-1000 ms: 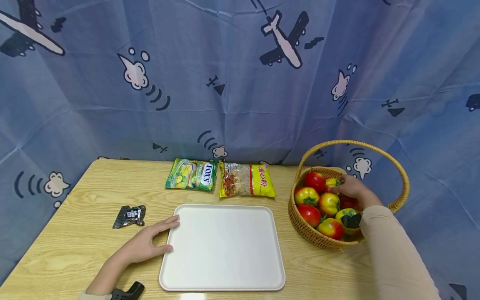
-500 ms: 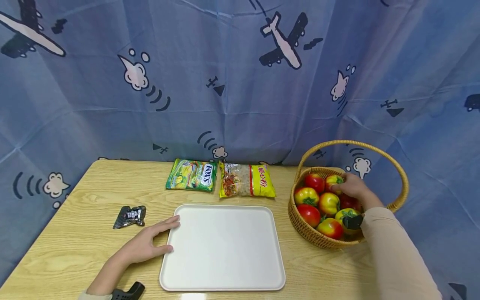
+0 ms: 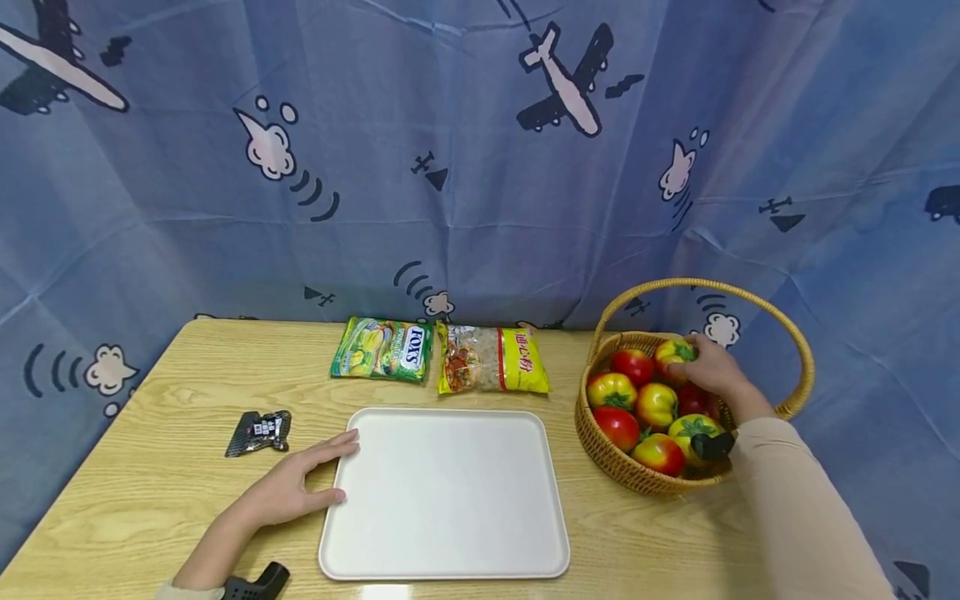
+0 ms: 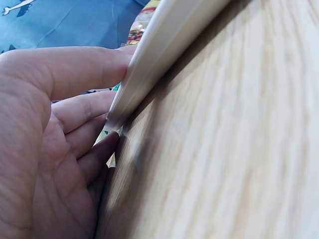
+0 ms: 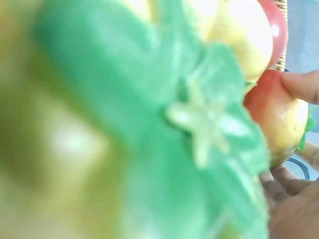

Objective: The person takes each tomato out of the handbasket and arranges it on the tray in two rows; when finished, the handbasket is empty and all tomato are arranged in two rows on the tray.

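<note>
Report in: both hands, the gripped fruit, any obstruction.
Right hand gripping red-and-yellow fruit, far side of basket. Left hand touching left edge of white tray. Arched handle possibly in the way.

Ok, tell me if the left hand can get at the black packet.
Likely yes: the black packet lies on the table near the left hand, nothing visible between them; the hand would just have to leave the tray.

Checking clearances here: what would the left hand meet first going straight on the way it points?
Probably the white tray: fingertips of the left hand seem to touch its left rim.
</note>
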{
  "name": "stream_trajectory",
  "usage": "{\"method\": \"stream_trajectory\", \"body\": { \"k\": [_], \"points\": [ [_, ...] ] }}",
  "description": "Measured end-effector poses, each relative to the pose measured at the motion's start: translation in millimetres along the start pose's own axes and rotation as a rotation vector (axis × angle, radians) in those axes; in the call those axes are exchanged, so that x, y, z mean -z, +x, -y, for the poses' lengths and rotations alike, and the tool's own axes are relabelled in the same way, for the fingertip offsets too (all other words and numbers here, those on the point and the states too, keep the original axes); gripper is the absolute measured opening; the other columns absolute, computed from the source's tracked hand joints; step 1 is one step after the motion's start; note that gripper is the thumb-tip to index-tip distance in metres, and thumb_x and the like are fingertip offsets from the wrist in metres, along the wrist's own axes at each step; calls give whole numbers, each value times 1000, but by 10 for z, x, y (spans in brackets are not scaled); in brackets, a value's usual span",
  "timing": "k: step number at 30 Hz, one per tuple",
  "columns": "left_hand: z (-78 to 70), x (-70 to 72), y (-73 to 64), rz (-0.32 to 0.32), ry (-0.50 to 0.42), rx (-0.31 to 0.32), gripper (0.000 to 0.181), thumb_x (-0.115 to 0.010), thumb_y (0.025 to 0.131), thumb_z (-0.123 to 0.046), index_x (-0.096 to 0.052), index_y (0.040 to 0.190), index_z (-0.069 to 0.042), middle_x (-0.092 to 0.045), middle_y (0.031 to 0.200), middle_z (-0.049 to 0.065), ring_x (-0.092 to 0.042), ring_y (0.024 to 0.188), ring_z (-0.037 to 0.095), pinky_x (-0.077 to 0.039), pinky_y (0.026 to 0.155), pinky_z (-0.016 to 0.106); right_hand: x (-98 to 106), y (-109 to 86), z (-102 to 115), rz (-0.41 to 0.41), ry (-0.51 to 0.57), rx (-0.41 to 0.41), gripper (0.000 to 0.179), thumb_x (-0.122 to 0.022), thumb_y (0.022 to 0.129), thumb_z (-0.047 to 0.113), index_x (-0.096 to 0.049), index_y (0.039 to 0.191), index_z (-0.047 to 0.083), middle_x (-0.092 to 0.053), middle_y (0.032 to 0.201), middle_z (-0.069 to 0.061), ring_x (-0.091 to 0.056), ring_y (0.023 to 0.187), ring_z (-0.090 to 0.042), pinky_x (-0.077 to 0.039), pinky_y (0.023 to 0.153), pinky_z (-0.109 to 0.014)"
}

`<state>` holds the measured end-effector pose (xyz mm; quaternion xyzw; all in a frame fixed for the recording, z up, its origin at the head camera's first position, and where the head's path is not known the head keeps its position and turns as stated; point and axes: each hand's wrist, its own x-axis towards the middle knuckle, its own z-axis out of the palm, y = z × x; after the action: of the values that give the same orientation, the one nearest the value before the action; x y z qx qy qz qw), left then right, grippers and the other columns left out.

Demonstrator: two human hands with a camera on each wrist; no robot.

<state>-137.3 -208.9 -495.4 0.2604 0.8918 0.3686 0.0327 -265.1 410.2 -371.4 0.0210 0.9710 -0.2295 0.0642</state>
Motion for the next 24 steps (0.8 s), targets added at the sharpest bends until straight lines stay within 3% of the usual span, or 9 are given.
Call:
{"method": "stream_trajectory", "body": {
  "k": [7, 18, 24],
  "points": [
    [3, 4, 0, -1, 8, 5, 64, -67, 85, -42, -46, 141, -19, -39, 151, 2, -37, 136, 33, -38, 103, 53, 71, -74, 40, 40, 33, 13, 83, -60, 90, 37, -19, 145, -10, -28, 139, -40, -35, 119, -55, -36, 94, -66],
    [11, -1, -11, -5, 2, 0, 61, -68, 85, -39, -48, 140, -19, -38, 151, 2, -37, 136, 33, -37, 103, 55, 134, -168, 234, -40, 21, 135, 83, -66, 87, 40, -26, 144, -6, -37, 132, -33, -45, 106, -43, -45, 82, -52],
    [1, -2, -2, -1, -6, 3, 60, -68, 86, -39, -49, 140, -19, -38, 151, 3, -37, 136, 33, -36, 104, 56, 152, -306, 412, -28, 44, 188, 83, -67, 86, 41, -28, 145, -3, -28, 141, -35, -35, 123, -53, -36, 94, -67]
  ]
}}
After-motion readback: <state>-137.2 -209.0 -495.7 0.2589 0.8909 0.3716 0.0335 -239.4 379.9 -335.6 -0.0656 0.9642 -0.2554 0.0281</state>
